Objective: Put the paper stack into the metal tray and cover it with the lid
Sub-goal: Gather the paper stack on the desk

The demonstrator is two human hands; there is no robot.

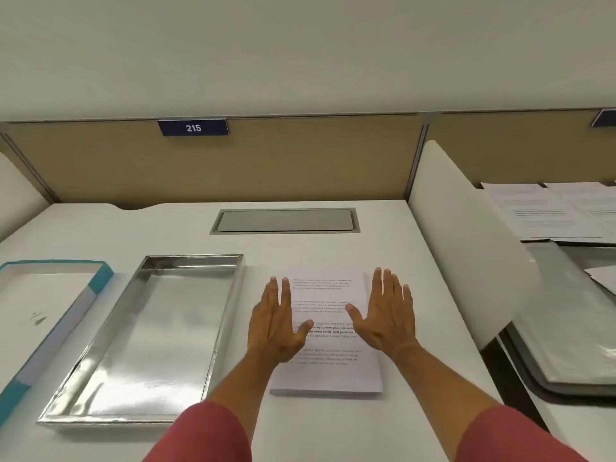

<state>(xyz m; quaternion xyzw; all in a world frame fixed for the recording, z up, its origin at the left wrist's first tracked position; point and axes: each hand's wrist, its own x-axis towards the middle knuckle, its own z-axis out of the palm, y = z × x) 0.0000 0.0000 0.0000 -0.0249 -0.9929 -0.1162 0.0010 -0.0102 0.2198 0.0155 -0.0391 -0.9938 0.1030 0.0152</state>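
We are spreading our left hand (278,323) and right hand (383,315) flat and empty over the paper stack (328,371), apparently to gather it, while it is lying on the desk (333,248) just right of the empty metal tray (186,260), with the lid (100,278) waiting beyond.

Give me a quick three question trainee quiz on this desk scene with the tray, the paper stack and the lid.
1. True or false: the metal tray already holds paper.
2. Which lies farthest to the person's left? A. the paper stack B. the metal tray C. the lid
3. Fill in: the left hand and right hand are both spread open over the ____.

Key
1. False: it is empty.
2. C
3. paper stack
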